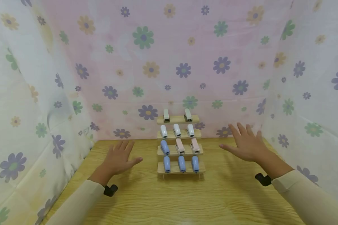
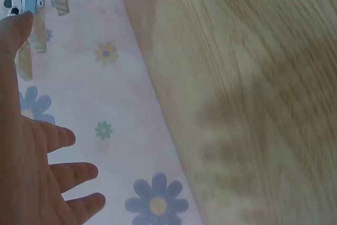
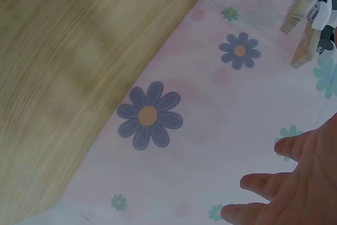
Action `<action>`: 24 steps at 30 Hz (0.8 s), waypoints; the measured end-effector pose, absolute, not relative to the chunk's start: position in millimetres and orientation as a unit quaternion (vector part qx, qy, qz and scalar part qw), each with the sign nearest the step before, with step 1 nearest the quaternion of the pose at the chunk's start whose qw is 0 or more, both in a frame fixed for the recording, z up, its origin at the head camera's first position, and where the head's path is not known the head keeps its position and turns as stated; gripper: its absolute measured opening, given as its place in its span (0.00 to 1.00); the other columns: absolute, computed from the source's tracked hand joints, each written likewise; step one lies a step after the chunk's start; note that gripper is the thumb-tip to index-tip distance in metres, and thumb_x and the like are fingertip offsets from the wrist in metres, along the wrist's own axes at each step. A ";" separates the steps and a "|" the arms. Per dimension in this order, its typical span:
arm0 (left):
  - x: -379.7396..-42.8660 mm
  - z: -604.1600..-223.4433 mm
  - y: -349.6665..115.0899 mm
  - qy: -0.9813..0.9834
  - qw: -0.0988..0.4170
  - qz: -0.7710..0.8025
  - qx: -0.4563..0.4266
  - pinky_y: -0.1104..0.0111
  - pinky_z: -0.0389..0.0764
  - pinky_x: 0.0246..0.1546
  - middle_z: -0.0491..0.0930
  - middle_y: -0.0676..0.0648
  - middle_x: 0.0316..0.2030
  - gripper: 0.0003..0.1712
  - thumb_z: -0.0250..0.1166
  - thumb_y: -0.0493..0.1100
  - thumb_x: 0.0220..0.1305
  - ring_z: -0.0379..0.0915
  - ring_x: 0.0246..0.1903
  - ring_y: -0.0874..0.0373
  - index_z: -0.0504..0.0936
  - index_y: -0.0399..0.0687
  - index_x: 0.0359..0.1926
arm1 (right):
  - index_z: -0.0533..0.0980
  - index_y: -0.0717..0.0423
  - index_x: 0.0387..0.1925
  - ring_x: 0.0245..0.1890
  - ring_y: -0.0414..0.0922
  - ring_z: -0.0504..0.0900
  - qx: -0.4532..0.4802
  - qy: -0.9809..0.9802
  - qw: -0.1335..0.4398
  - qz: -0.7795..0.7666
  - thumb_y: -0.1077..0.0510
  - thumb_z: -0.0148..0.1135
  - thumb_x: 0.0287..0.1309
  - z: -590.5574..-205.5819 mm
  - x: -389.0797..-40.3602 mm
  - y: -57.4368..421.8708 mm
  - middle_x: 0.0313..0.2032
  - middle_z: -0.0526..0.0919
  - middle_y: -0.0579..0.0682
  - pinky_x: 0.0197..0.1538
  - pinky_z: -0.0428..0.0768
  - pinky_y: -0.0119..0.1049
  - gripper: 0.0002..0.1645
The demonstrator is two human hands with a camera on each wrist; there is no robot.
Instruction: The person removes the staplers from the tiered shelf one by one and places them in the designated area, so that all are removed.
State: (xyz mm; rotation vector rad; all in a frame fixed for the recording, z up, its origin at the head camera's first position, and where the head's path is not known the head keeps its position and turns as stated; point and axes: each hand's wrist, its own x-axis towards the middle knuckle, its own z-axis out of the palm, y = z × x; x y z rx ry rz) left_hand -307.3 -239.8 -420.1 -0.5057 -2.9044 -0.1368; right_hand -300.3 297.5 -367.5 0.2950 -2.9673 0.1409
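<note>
A four-tier wooden rack point(image 1: 174, 168) holds rows of small staplers. Three blue staplers point(image 1: 181, 164) line its lowest tier. Above them sit another blue stapler point(image 1: 165, 147) and two pink ones point(image 1: 180, 146). The third tier carries three white staplers point(image 1: 176, 130), and the top tier two pale ones point(image 1: 188, 114). To the left of the rack, my left hand point(image 1: 119, 159) hovers with fingers spread, touching nothing. My right hand point(image 1: 248, 145) is held up on the other side, its fingers apart and holding nothing. Both wrist views show only part of the rack, at an upper corner.
A wood-grain tabletop point(image 1: 163, 203) extends under the rack and both arms. Flower-print cloth point(image 1: 169, 56) hangs behind it, with similar cloth on the left point(image 1: 25, 125) and right point(image 1: 312, 109). A small black device point(image 1: 110, 190) is by the left wrist, another point(image 1: 263, 179) by the right.
</note>
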 end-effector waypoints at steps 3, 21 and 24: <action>-308.3 -425.6 -229.7 -0.977 0.096 -0.058 -0.180 0.29 0.52 0.72 0.59 0.38 0.78 0.59 0.47 0.83 0.66 0.53 0.78 0.36 0.58 0.46 0.81 | 0.41 0.52 0.84 0.76 0.78 0.43 0.099 -0.990 0.077 0.062 0.13 0.42 0.60 -364.9 -305.7 291.9 0.80 0.45 0.71 0.63 0.38 0.88 0.68; -313.9 -462.6 -175.0 -0.870 -0.028 -0.476 -0.126 0.61 0.88 0.41 0.79 0.47 0.64 0.34 0.73 0.58 0.65 0.85 0.43 0.55 0.79 0.53 0.68 | 0.55 0.60 0.80 0.64 0.65 0.76 0.164 -0.947 0.116 0.252 0.30 0.57 0.70 -340.3 -338.8 231.0 0.70 0.70 0.66 0.61 0.77 0.64 0.54; -314.6 -469.1 -169.7 -0.846 -0.044 -0.515 -0.127 0.60 0.88 0.42 0.80 0.44 0.63 0.34 0.73 0.57 0.65 0.87 0.41 0.54 0.79 0.49 0.67 | 0.58 0.59 0.79 0.63 0.64 0.78 0.166 -0.938 0.116 0.280 0.31 0.60 0.69 -336.2 -344.4 219.3 0.69 0.72 0.65 0.60 0.80 0.62 0.52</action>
